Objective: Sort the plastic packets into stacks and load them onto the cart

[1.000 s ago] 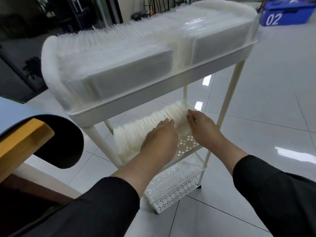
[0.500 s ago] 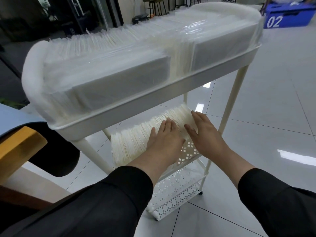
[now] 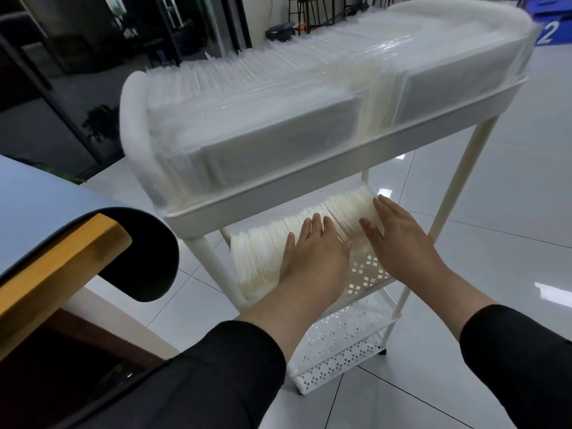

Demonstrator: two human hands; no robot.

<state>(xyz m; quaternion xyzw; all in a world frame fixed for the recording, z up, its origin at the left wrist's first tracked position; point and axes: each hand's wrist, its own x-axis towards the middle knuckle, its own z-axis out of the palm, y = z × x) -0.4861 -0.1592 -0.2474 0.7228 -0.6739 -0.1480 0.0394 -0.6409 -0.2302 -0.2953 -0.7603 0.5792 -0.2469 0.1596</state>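
My grip is slack on both sides: my left hand (image 3: 312, 258) lies flat, fingers straight, on top of the row of plastic packets (image 3: 309, 221) on the middle shelf (image 3: 368, 274) of the cart (image 3: 309, 187), and my right hand (image 3: 399, 239) presses its straight fingers against the row's right end. Neither hand curls round anything. The packets stand on edge, packed face to face, and the row's long axis runs along the shelf, from the cart's near left leg toward its far right side. Their top edges point up toward the cart's top tray (image 3: 340, 168). That tray is filled with more packets (image 3: 278, 125), laid in rows along the same axis. Below the middle shelf sits the perforated bottom shelf (image 3: 337, 351). Left of the cart, a worktop (image 3: 46, 212) with a black mat curling over its edge.
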